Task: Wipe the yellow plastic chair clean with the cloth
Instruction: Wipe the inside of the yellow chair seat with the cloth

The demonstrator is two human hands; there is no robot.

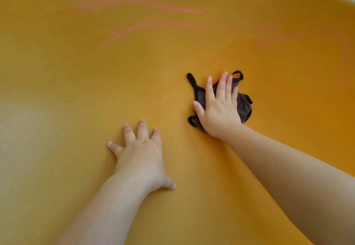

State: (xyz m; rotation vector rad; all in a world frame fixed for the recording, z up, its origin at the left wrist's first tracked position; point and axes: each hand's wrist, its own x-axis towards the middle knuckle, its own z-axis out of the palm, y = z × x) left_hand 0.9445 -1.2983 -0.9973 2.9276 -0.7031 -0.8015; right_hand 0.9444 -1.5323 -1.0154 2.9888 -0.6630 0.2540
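Our right hand (pixel 219 108) lies flat, fingers straight, pressing the dark cloth (pixel 245 104) onto the yellow chair (pixel 76 72). Pink marks (pixel 153 6) run sideways well beyond its fingertips. Our left hand (pixel 141 156) rests spread behind it, farther from them, holding nothing.

Cloth (pixel 244 106) partly under right hand (pixel 221 110)

Soft, even daylight fills the view, bright and warm on the yellow chair (pixel 76 91). A pale sheen lies on its surface toward the left edge, and the top right corner is washed out to near white. Shadows are faint and blurred, thin under the right forearm (pixel 288 168) and beside the left hand (pixel 140 154). The wide lens bends the chair's rim into an arc. The pink streaks (pixel 146 6) look soft; the cloth (pixel 244 104) is sharp.
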